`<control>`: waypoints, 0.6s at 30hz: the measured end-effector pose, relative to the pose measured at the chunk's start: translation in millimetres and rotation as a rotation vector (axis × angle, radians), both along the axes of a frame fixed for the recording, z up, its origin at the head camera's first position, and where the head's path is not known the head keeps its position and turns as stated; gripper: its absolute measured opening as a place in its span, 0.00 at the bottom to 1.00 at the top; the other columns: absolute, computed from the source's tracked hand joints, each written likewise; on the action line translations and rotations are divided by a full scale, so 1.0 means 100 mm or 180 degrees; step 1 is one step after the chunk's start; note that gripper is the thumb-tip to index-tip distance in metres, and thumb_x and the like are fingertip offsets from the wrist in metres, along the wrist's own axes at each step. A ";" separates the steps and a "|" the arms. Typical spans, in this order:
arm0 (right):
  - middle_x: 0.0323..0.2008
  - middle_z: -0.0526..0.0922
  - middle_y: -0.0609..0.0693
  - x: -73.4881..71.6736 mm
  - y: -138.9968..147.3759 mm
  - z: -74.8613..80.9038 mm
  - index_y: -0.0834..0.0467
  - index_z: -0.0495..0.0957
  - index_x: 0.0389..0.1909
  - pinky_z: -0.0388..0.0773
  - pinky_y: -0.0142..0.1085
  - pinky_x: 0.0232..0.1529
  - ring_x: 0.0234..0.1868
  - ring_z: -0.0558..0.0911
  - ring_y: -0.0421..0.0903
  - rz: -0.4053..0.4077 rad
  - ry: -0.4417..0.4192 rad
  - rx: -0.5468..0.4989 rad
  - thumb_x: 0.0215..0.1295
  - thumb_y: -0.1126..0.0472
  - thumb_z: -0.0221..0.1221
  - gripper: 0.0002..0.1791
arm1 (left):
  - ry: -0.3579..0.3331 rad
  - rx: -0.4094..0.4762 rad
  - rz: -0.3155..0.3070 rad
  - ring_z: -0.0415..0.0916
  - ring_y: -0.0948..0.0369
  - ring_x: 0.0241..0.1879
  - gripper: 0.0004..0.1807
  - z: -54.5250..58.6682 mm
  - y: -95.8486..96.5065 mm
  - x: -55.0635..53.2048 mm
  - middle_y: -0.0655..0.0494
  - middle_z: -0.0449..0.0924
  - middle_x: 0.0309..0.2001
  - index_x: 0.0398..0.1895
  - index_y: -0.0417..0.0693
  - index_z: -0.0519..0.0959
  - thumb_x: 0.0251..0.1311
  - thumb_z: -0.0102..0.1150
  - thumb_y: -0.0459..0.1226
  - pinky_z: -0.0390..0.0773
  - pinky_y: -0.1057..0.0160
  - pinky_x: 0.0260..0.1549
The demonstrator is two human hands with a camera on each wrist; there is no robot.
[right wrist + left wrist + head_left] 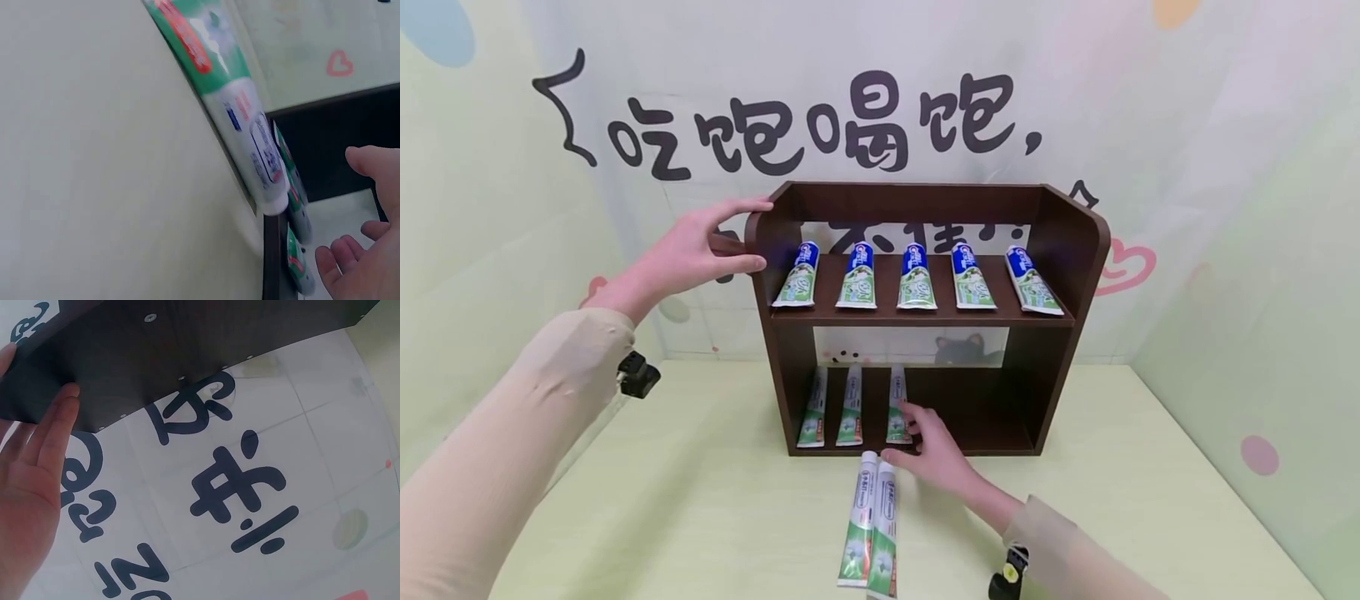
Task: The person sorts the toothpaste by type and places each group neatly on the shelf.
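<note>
A dark brown two-tier shelf [1078,283] stands on the table. My left hand [677,258] rests its fingers against the upper left side panel [119,369], fingers mostly straight. At the lower tier my right hand [938,454] is beside the third green-and-white toothpaste tube [897,425]; in the right wrist view its fingers are loosely bent with nothing between them. Two similar tubes [800,421] [849,421] lie left of it. In front of the shelf, a toothpaste tube [857,525] and another toothpaste tube [884,525] lie side by side, caps toward the shelf.
Several blue-and-green toothpaste tubes [917,283] lie in a spaced row on the upper tier. The light table [700,500] extends around the shelf. A white printed wall sheet [1112,100] hangs behind, with pale panels at both sides.
</note>
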State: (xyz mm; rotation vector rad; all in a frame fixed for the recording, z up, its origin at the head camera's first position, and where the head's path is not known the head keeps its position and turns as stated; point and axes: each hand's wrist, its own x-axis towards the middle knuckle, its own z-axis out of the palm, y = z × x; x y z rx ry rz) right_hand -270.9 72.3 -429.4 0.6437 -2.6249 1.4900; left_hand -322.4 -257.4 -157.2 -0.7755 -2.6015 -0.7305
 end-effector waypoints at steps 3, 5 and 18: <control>0.60 0.70 0.64 0.11 -0.02 -0.03 0.59 0.61 0.72 0.78 0.55 0.53 0.58 0.72 0.59 0.0032 -0.0036 0.0000 0.60 0.53 0.68 0.42 | -0.0007 -0.0027 0.0007 0.84 0.50 0.51 0.39 -0.01 0.01 0.00 0.63 0.59 0.76 0.73 0.64 0.64 0.59 0.69 0.44 0.77 0.70 0.46; 0.61 0.70 0.64 0.18 -0.03 -0.04 0.59 0.61 0.72 0.77 0.55 0.54 0.60 0.71 0.59 0.0021 -0.0056 0.0030 0.60 0.52 0.68 0.42 | -0.0023 -0.0018 0.0003 0.84 0.49 0.52 0.39 -0.01 0.01 0.00 0.63 0.59 0.76 0.73 0.64 0.63 0.59 0.69 0.44 0.78 0.62 0.50; 0.60 0.69 0.63 0.41 0.08 -0.16 0.58 0.61 0.72 0.79 0.52 0.52 0.58 0.74 0.59 0.0281 -0.0201 0.0346 0.62 0.52 0.66 0.40 | -0.0060 0.0052 0.0012 0.82 0.48 0.55 0.39 -0.03 0.00 0.00 0.63 0.59 0.76 0.73 0.66 0.64 0.58 0.69 0.44 0.75 0.52 0.56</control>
